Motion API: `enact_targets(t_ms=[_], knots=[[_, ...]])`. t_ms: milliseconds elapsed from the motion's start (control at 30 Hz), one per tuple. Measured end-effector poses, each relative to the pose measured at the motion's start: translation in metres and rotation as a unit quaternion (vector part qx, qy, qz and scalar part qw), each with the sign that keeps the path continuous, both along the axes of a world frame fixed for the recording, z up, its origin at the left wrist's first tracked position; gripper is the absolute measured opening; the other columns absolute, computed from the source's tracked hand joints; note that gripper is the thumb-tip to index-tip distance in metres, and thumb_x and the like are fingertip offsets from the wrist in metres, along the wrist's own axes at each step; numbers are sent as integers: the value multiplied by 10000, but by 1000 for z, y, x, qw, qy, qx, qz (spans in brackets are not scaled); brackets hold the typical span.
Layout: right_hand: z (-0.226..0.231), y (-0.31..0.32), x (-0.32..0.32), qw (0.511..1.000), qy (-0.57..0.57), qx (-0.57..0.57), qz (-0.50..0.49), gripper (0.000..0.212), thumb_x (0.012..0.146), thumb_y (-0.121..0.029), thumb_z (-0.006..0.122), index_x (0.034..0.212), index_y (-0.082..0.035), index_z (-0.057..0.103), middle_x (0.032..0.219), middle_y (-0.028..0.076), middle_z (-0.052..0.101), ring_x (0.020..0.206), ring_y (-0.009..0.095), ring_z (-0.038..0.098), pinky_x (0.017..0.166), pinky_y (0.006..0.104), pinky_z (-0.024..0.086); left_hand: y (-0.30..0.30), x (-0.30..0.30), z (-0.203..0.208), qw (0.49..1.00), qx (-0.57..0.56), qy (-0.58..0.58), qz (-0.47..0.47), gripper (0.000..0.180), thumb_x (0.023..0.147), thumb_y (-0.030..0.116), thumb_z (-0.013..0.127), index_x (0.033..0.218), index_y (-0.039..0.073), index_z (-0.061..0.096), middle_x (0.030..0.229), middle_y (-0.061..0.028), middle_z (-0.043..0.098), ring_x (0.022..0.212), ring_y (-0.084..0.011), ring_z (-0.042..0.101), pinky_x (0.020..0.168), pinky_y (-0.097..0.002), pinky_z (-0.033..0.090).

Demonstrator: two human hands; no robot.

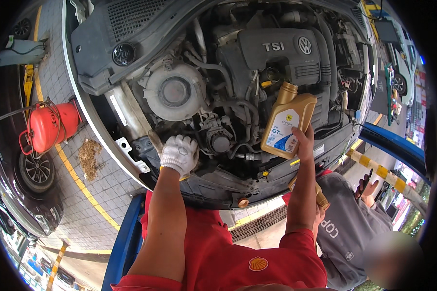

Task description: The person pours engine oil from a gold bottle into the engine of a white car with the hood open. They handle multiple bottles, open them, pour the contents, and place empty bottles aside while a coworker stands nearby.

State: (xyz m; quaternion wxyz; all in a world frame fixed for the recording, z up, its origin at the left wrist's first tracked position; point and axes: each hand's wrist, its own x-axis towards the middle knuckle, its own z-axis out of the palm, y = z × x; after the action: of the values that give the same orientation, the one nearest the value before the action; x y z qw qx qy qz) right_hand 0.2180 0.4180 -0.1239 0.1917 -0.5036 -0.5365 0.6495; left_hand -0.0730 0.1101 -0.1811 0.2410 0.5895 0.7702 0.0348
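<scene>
"Black plastic and grey metal fill the engine bay [233,109]. How does it lie?"

"Straight ahead of the person in red; both forearms reach over its front edge [276,185]. A co-worker [349,228] in grey is near the right forearm, so that side is tight."

"And the engine cover [279,51]?"

"Farther in, beyond the body of the gold bottle [287,121]. The bottle is above the bay's front part, neck toward the cover."

"Who has it?"

"The bare right hand [304,141], wrapped round its lower right side. Most of the bottle lies ahead and left of that hand."

"The other one?"

"The gloved left hand [178,153] sits by the bay's left front, fingers curled; I can't tell whether it grips anything. Hoses and engine parts fill the wide gap between glove and bottle."

"Room at the top?"

"Little: the neck [289,88] appears just beside a yellow handle [266,84]."
</scene>
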Motion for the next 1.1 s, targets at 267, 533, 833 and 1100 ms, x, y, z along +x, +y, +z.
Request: enact_targets(t_ms=[267, 533, 833, 1100], knots=[[3, 1, 1, 1000, -13, 10, 7, 547, 898, -86, 723, 1409, 40, 576, 1184, 136, 741, 1005, 198, 737, 894, 328, 586, 0, 1, -1, 1000, 9, 4, 5, 203, 924, 309, 688, 885, 113, 726, 905, -100, 718, 926, -311, 696, 833, -453, 562], [4, 4, 4, 999, -23, 19, 12, 543, 895, -81, 724, 1402, 43, 577, 1174, 136, 742, 998, 199, 738, 890, 335, 587, 1, -1, 2, 1000, 11, -8, 7, 217, 929, 318, 681, 898, 109, 732, 930, -105, 730, 942, -313, 703, 847, -454, 567], [11, 3, 3, 999, -20, 15, 19, 529, 899, -72, 726, 1394, 41, 579, 1166, 130, 744, 988, 193, 738, 877, 326, 586, 2, -1, 3, 1000, -8, -3, 2, 235, 940, 330, 668, 912, 107, 736, 942, -106, 734, 949, -303, 706, 853, -445, 569], [16, 3, 1, 999, -33, 23, 26, 524, 899, -77, 734, 1387, 41, 582, 1159, 125, 744, 977, 188, 734, 867, 321, 583, 1, -1, 0, 1000, -10, -5, 2, 233, 946, 328, 665, 913, 109, 737, 942, -101, 732, 956, -303, 707, 858, -446, 567]])
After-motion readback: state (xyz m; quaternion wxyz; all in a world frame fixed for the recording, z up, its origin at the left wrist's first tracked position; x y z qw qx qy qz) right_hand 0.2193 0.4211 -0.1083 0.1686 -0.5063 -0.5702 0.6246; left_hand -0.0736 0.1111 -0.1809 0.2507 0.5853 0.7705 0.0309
